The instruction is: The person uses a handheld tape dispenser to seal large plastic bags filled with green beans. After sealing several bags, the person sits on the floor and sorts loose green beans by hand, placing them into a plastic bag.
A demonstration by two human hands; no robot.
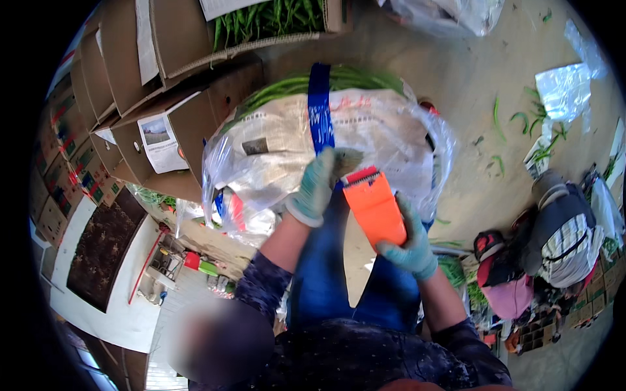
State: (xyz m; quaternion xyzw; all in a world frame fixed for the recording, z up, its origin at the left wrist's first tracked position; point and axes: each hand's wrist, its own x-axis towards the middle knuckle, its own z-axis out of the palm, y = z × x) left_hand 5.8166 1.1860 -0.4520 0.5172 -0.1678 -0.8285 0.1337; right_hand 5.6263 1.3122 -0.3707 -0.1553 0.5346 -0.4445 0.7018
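Note:
A round bundle of long green vegetables (274, 90) lies before me, wrapped in newspaper (279, 132) and clear plastic (442, 146). Blue printed tape (320, 107) runs over its top toward me. My left hand (313, 188), in a pale green glove, is at the near end of this tape against the wrapping; its fingertips are blurred and partly hidden. My right hand (413, 242), gloved alike, grips an orange tape dispenser (374, 210) tilted over my knees. The dispenser's toothed cutting edge and red part point toward the bundle, close to my left hand.
Open cardboard boxes (183, 44) stand at the upper left, one holding green peppers (269, 19). Loose peppers (496, 117) and plastic scraps (565, 93) litter the floor at right. Another person (562, 234) bends at the right; a blurred head (220, 339) is at lower left.

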